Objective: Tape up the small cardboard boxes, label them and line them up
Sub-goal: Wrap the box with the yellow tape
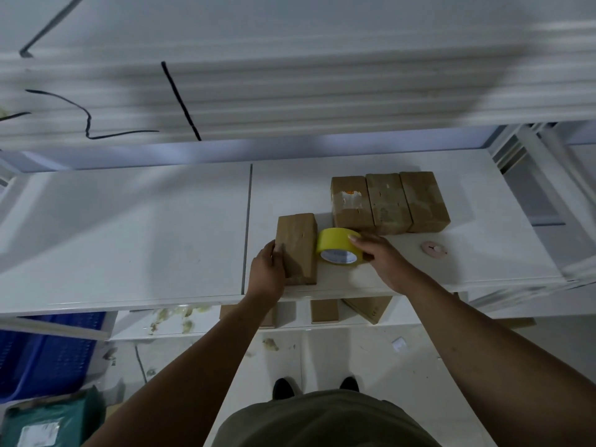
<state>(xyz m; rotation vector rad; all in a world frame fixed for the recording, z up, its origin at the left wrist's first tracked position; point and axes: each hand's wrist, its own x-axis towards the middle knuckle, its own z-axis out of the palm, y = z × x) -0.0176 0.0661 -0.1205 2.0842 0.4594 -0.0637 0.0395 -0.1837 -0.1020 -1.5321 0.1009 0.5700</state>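
A small brown cardboard box (298, 248) lies near the front edge of the white shelf (129, 227). My left hand (267, 272) grips its left side. Right beside the box stands a roll of yellow tape (338, 246), and my right hand (382, 258) holds it from the right with fingers over its top. Behind them, three more cardboard boxes (388, 203) stand side by side in a row, touching one another. The leftmost of these has a whitish patch on its top.
A small pink disc (433, 250) lies on the shelf to the right of my right hand. A lower shelf holds more cardboard boxes (324, 311). A blue crate (48, 353) and a green parcel (48, 421) sit on the floor at the left.
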